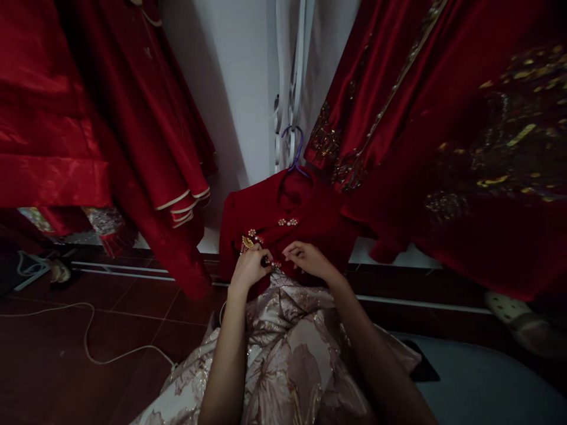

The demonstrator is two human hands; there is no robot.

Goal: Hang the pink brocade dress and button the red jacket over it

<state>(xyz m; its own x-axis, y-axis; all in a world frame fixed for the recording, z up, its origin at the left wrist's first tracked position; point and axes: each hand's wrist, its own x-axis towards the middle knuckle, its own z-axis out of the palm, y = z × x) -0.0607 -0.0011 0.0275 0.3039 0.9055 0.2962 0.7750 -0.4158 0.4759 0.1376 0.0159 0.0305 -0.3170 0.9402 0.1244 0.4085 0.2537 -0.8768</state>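
Observation:
In front of me a red top (328,218) hangs on a purple hanger (297,144), its neckline uppermost. Flower-shaped pearl and gold trims (287,222) dot its front. My left hand (251,267) is closed on the front of the top, next to a gold leaf-shaped ornament (247,242); its fingers partly cover the cloth there. To its right, just off the trims, my right hand (309,260) has its thumb and fingers pinched together. Whatever lies between those fingertips is too small to see. Pale pink brocade fabric (305,354) with shiny threads spreads below both hands.
Red garments hang at the left (150,118) and sequinned red garments (500,136) at the right. White metal poles (290,53) rise behind the hanger. A pale cable (91,330) curves over the tiled floor; a clog (514,316) lies at the right.

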